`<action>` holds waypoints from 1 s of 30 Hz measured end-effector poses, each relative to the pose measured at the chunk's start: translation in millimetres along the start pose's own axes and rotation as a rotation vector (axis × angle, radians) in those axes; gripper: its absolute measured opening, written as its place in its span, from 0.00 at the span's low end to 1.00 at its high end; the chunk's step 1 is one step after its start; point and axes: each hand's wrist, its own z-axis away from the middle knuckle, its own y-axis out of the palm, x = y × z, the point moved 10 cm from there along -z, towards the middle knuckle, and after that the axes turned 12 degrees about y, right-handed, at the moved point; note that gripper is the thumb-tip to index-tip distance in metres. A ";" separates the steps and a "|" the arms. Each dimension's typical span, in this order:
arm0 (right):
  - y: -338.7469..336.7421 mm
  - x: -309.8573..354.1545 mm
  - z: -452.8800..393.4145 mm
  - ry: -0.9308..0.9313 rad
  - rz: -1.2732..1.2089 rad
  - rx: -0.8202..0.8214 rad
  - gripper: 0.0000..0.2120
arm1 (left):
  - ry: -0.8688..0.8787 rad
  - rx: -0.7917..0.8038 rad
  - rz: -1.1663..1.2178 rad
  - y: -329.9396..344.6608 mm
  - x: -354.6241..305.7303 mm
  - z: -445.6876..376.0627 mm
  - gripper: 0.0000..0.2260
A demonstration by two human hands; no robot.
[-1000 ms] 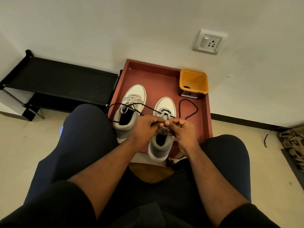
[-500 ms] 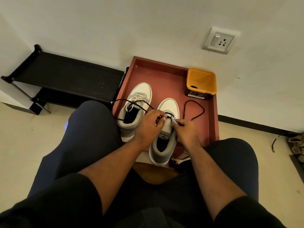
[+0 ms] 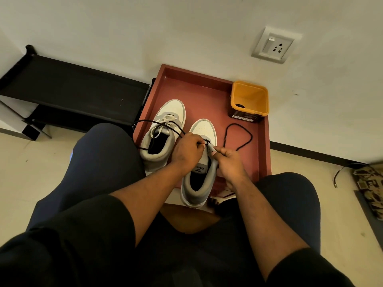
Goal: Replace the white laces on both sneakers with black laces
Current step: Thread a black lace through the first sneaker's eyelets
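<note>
While the right sneaker (image 3: pixel 200 162) is stood at the tray's (image 3: pixel 263 162) near edge | black lace (image 3: pixel 165 126) is pinched by left hand (image 3: pixel 187 152) | eyelet flap is pinched by right hand (image 3: pixel 228 160) | left sneaker (image 3: pixel 165 129) alongside

Two sneakers stand side by side on the tray (image 3: pixel 263 162), the left sneaker (image 3: pixel 165 125) nearer its left edge; a bucket (image 3: pixel 249 100) occupies the far right corner (a loose lace (image 3: pixel 238 137) lies before it).
</note>
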 end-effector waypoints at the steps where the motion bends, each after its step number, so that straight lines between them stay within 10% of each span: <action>1: 0.9 0.1 -0.3 0.001 -0.020 0.016 0.13 | -0.017 -0.004 0.015 2.1 2.2 -0.3 0.06; 30: 6.8 -7.3 -16.4 0.025 -0.123 0.077 0.09 | -0.091 0.038 0.058 15.9 16.7 2.5 0.08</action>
